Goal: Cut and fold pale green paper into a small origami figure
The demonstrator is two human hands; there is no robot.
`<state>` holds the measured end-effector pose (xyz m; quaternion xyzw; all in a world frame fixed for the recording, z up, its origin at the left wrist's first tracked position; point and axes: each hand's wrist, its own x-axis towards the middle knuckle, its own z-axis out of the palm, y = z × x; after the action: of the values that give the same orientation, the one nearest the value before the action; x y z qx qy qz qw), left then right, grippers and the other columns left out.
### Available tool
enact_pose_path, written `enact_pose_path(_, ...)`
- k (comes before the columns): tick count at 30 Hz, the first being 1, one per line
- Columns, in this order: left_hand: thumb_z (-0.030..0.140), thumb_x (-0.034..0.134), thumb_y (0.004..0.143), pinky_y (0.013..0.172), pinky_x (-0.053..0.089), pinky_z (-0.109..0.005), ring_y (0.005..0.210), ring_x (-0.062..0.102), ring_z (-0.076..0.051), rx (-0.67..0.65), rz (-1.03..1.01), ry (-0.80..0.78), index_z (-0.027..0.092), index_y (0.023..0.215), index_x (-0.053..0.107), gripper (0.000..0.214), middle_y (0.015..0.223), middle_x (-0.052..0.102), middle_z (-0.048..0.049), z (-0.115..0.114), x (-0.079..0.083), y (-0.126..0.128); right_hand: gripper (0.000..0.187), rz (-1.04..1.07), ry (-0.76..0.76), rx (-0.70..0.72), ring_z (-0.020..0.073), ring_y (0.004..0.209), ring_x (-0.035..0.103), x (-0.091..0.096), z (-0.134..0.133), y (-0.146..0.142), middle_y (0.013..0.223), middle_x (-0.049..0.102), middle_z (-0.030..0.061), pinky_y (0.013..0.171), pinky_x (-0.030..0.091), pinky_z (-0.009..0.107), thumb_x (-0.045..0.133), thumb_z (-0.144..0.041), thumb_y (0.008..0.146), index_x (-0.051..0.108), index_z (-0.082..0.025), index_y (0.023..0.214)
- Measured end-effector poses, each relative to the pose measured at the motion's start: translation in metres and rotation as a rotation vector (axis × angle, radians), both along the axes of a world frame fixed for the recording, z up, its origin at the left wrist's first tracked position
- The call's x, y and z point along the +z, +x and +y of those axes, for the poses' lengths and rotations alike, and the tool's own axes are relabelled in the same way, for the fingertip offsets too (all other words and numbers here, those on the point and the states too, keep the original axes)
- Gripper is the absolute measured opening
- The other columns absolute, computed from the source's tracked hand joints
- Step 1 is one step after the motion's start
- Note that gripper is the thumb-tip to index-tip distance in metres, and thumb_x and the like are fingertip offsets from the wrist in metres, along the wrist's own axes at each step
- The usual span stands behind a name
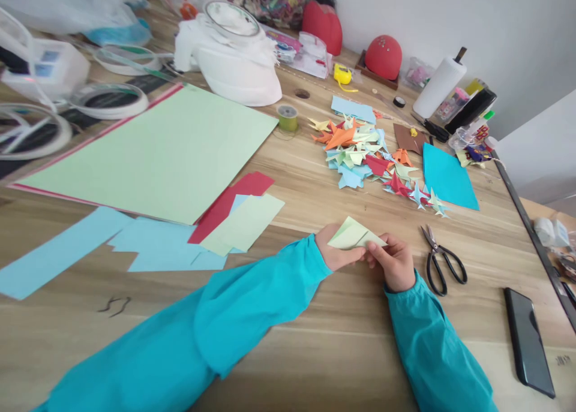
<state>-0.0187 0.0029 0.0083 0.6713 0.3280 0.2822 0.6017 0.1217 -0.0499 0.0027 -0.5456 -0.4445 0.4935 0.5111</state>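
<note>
A folded piece of pale green paper (353, 234) is held between my two hands above the wooden table. My left hand (332, 250) grips its left side, thumb along the lower edge. Thumb and fingers of my right hand (394, 262) pinch the pointed right end. Beyond the hands lies a heap of folded paper cranes (355, 154) in orange, green, blue and red. Black-handled scissors (438, 262) rest on the table just right of my right hand. Left of my left hand are loose cut sheets, among them a pale green strip (245, 223) and a red one (225, 211).
Large green sheets (153, 154) lie stacked at the left, with light blue paper pieces (166, 244) before them. A phone (528, 340) is at the right. Farther back are a thread spool (287, 119), a yellow tape measure (342, 75), a turquoise sheet (450, 175) and a white roll (438, 88).
</note>
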Motion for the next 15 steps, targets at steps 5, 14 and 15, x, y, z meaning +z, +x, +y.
enact_pose_path(5,0.012,0.053,0.064,0.043,0.041,-0.018,0.042,0.052,-0.009,0.054,0.064,0.073,0.015,0.053,0.057,0.012,0.044,0.056,0.0018,0.0018,-0.0019,-0.0021,0.025,-0.068,-0.021,-0.019,0.0073,0.037,0.048,-0.0004,-0.0007,0.0002,0.046,0.057,-0.0024,0.037,0.038,0.019,0.066,-0.035,0.068,0.054,-0.016,0.057)
enact_pose_path(14,0.014,0.055,0.060,0.038,0.041,-0.019,0.036,0.049,-0.009,0.090,-0.043,-0.176,0.012,0.052,0.055,0.008,0.043,0.054,0.0007,0.0031,-0.0088,-0.0021,0.025,-0.019,-0.020,-0.064,0.0072,0.034,0.046,-0.0052,-0.0004,0.0036,0.044,0.058,-0.0022,0.035,0.036,0.019,0.066,-0.035,0.068,0.054,-0.016,0.055)
enact_pose_path(15,0.014,0.056,0.059,0.037,0.041,-0.020,0.036,0.049,-0.009,0.087,-0.061,-0.211,0.012,0.053,0.056,0.007,0.044,0.054,0.0008,0.0034,-0.0089,-0.0019,0.025,-0.007,-0.021,-0.067,0.0071,0.034,0.046,-0.0062,-0.0004,0.0040,0.044,0.058,-0.0022,0.035,0.035,0.019,0.067,-0.034,0.068,0.054,-0.016,0.055)
